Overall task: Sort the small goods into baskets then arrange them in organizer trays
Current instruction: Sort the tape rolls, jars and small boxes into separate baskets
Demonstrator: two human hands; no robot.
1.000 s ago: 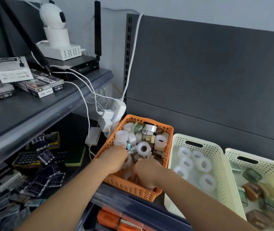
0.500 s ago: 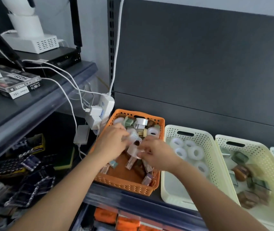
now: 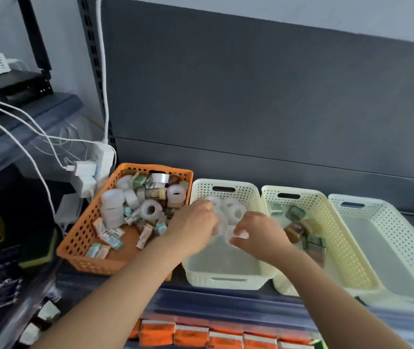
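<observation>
Two hands work above the cream basket [image 3: 226, 188]: my right hand [image 3: 259, 233] pinches a clear tape roll [image 3: 237, 236]; my left hand [image 3: 193, 222] has its fingers curled, contents blurred. Such rolls look light, stiff and slick; I judge the outer rim the best hold.

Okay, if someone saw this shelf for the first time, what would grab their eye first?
Probably the orange basket at the left, heaped with mixed tape rolls and small packets. Next, the left hand and right hand close together over the cream basket beside it, the right one pinching a white tape roll.
</observation>
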